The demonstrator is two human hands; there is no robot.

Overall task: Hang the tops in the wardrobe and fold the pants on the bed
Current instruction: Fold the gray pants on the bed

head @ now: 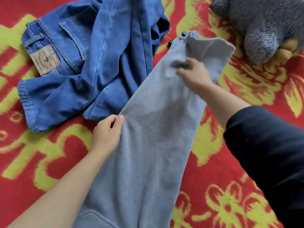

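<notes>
We pinch the edge of the grey sweatpants (153,145) on the bed (49,153) with our left hand (107,130), while our right hand (195,74) rests on them, fingers too blurred to judge.

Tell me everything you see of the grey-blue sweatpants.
The sweatpants are fleecy, pale grey-blue fabric, laid long from the near edge toward the upper right on the red and yellow blanket. The far end is gathered by a drawstring with dark tips; a pocket seam shows at the near end. The left hand pinches one edge, the right hand touches the far part.
</notes>
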